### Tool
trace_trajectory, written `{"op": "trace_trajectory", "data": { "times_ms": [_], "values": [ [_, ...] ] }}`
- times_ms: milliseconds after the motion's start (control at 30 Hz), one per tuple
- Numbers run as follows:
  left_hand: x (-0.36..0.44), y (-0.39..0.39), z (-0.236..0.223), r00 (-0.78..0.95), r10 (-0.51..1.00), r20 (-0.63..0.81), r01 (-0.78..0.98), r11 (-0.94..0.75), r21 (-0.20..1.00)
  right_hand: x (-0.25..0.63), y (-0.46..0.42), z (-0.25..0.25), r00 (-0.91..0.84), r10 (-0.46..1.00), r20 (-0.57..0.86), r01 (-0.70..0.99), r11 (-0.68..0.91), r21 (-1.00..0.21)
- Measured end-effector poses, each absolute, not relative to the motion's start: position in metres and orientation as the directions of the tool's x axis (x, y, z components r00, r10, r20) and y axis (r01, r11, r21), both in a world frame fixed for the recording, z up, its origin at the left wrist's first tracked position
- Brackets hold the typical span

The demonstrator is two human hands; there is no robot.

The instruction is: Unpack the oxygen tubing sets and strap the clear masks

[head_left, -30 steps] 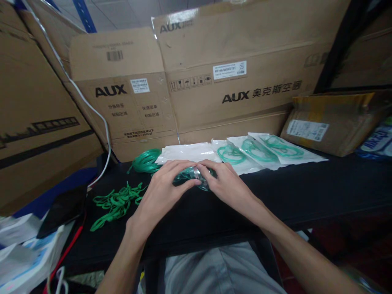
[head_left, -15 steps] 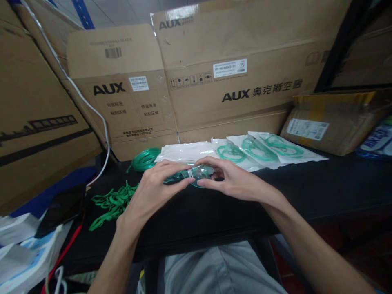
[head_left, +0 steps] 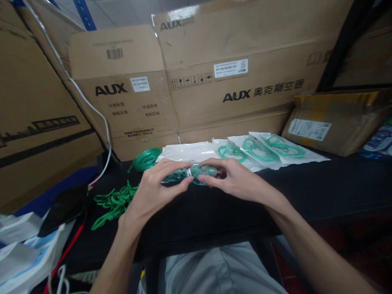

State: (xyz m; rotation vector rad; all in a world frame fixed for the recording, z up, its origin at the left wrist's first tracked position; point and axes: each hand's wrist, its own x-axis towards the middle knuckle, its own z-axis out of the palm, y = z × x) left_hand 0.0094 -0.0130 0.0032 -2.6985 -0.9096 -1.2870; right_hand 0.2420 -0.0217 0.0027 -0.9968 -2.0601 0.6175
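Between my hands is a see-through green oxygen mask (head_left: 196, 170), held above the black table. My left hand (head_left: 161, 179) grips its left part, thumb below and fingers over the top, covering some of it. At the other end, my right hand (head_left: 231, 176) pinches the mask around its narrow port. Left of my hands lies a tangled heap of green elastic straps (head_left: 118, 202). A coil of green tubing (head_left: 146, 159) rests behind my left hand. Farther back are several white-and-clear packets (head_left: 259, 150) with green tubing in them, beside a flat white packet (head_left: 185, 152).
Large cardboard boxes (head_left: 196, 94) stand along the back of the black table (head_left: 275, 200). A smaller taped carton (head_left: 324, 122) and a blue-labelled package (head_left: 379, 139) sit at right. On the left are a dark phone-like slab (head_left: 63, 208), white boxes (head_left: 21, 228) and a white cable (head_left: 107, 139).
The mask has turned between my hands, so its pale port at the right end shows more. The fingers of my right hand have shifted slightly on it.
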Motion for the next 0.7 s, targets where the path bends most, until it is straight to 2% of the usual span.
{"op": "trace_trajectory", "data": {
  "times_ms": [100,200,333,500,700],
  "values": [
    [0.002,-0.017,0.011,0.436,0.566,0.700,0.542,-0.786,0.298,0.243,-0.020,0.001,-0.382,0.831,0.405,0.523,0.555,-0.647],
    [-0.012,-0.022,0.014,0.440,0.599,0.669,0.580,-0.758,0.298,0.242,-0.019,-0.001,-0.370,0.844,0.388,0.547,0.535,-0.643],
    [-0.041,-0.031,-0.006,0.491,0.667,0.560,0.672,-0.699,0.244,0.242,-0.019,-0.001,-0.365,0.862,0.350,0.569,0.505,-0.649],
    [-0.072,-0.039,-0.043,0.516,0.754,0.407,0.798,-0.596,0.093,0.244,-0.019,0.000,-0.372,0.871,0.320,0.581,0.487,-0.652],
    [-0.092,-0.042,-0.053,0.472,0.803,0.365,0.853,-0.520,0.042,0.256,-0.017,0.003,-0.378,0.845,0.378,0.573,0.534,-0.621]
  ]
}}
